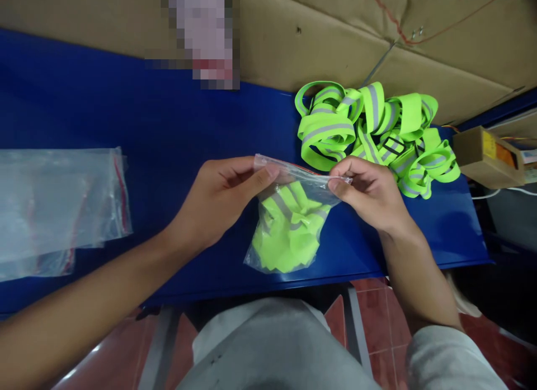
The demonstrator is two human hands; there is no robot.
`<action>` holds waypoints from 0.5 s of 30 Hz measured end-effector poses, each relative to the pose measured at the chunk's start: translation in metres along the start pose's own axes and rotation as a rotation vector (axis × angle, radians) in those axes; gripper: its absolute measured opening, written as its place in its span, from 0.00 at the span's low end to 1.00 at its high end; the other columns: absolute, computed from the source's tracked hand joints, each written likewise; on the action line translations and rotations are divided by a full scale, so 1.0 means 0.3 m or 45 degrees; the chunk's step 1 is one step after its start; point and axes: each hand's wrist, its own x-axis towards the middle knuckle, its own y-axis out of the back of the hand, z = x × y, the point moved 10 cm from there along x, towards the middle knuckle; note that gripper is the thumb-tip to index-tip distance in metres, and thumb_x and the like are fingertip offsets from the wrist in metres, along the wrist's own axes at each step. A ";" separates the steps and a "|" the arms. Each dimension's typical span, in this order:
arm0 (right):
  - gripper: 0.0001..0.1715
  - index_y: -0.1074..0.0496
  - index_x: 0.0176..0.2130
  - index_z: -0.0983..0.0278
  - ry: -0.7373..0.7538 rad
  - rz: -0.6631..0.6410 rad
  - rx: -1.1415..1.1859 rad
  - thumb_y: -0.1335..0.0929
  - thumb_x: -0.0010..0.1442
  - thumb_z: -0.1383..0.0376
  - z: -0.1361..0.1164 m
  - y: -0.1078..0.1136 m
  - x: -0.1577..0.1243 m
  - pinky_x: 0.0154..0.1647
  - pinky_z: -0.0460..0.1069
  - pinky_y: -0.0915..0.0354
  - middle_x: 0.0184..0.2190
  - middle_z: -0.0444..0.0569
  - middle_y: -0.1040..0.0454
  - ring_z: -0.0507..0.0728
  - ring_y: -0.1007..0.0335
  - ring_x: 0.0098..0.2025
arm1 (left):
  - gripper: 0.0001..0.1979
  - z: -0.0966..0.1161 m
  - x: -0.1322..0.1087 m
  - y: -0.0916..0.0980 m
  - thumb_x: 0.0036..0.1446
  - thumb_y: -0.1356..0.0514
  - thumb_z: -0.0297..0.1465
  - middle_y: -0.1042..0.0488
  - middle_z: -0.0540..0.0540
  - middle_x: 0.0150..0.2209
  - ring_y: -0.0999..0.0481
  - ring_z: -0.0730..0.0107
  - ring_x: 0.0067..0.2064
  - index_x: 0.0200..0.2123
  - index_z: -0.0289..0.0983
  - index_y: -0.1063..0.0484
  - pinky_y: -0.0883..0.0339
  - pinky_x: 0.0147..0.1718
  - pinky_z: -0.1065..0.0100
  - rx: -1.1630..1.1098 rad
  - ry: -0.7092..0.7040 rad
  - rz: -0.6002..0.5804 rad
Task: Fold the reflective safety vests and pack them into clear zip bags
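Note:
Between my two hands is a clear zip-lock bag (300,191) with a red line along its top edge. Inside it lies a folded neon-yellow reflective strap (289,239) with grey stripes. My left hand (229,197) pinches the bag's upper left corner between thumb and fingers. At the upper right corner, my right hand (369,191) grips the same top edge, thumb toward me. The bag hangs over the blue table near its front edge. Just beyond my right hand sits a heap of loose neon-yellow reflective straps (329,130) with black buckles.
Flat clear zip-lock bags (59,205) lie stacked on the blue table (168,121) at the left. A small cardboard box (489,158) stands at the right end. Large cardboard (319,37) borders the table's far side. A blurred-out patch (205,32) covers something at the top.

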 end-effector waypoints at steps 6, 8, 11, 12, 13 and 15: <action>0.07 0.24 0.36 0.62 -0.009 -0.029 0.042 0.28 0.64 0.60 0.009 -0.038 -0.005 0.29 0.46 0.39 0.30 0.43 0.26 0.50 0.35 0.29 | 0.10 0.021 -0.005 -0.012 0.62 0.33 0.40 0.15 0.48 0.39 0.17 0.64 0.42 0.40 0.42 0.15 0.24 0.41 0.70 0.113 -0.034 -0.014; 0.08 0.25 0.34 0.62 -0.021 -0.010 0.066 0.28 0.65 0.61 0.014 -0.043 -0.005 0.27 0.45 0.40 0.28 0.43 0.27 0.49 0.36 0.28 | 0.11 0.023 -0.008 -0.014 0.62 0.33 0.41 0.15 0.48 0.38 0.17 0.65 0.41 0.40 0.42 0.15 0.25 0.38 0.71 0.137 -0.037 -0.012; 0.07 0.25 0.35 0.63 -0.010 -0.038 0.105 0.27 0.63 0.61 0.008 -0.066 -0.004 0.28 0.45 0.39 0.30 0.43 0.26 0.49 0.34 0.29 | 0.12 0.024 -0.012 -0.022 0.62 0.33 0.41 0.15 0.47 0.38 0.18 0.65 0.39 0.39 0.40 0.15 0.25 0.37 0.71 0.138 -0.031 -0.019; 0.07 0.25 0.35 0.63 -0.006 -0.045 0.114 0.27 0.63 0.62 0.004 -0.073 -0.004 0.28 0.45 0.39 0.29 0.43 0.26 0.49 0.34 0.29 | 0.12 0.024 -0.013 -0.027 0.62 0.33 0.41 0.15 0.47 0.38 0.18 0.66 0.39 0.40 0.40 0.16 0.25 0.37 0.71 0.144 -0.027 -0.028; 0.07 0.26 0.34 0.63 -0.005 -0.046 0.121 0.27 0.62 0.62 0.001 -0.078 -0.004 0.28 0.45 0.39 0.29 0.43 0.26 0.49 0.35 0.28 | 0.11 0.022 -0.015 -0.032 0.61 0.33 0.40 0.15 0.47 0.38 0.18 0.66 0.38 0.40 0.40 0.16 0.26 0.36 0.71 0.154 -0.020 -0.039; 0.08 0.28 0.32 0.64 -0.005 -0.040 0.128 0.28 0.62 0.63 -0.006 -0.087 -0.003 0.27 0.45 0.40 0.27 0.42 0.28 0.48 0.36 0.26 | 0.11 0.017 -0.016 -0.042 0.60 0.32 0.40 0.15 0.47 0.37 0.18 0.67 0.38 0.41 0.39 0.16 0.27 0.36 0.71 0.174 -0.004 -0.063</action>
